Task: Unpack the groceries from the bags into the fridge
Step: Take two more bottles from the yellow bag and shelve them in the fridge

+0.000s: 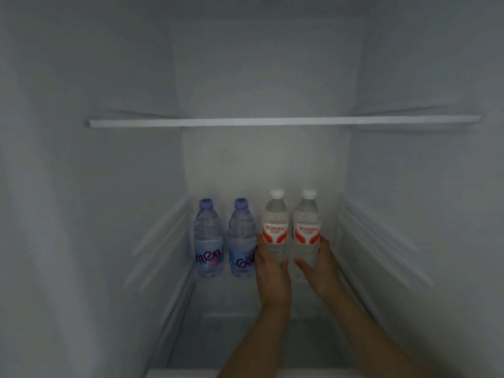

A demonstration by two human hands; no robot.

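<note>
- Head view: four upright bottles in the fridge (131, 214): two purple-capped bottles (208, 238), two white-capped bottles (275, 227) with red labels.
- Left hand (271, 271) grasps one white-capped bottle, right hand (320, 264) the other.

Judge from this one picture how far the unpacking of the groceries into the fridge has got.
Done: two purple-capped bottles stand at the back of the lower shelf, untouched. In hand: the left hand grips one white-capped bottle and the right hand grips the other, beside the purple pair. Left: letting go. The upper shelf looks bare; the bags are out of view, so what remains is unknown.
</note>
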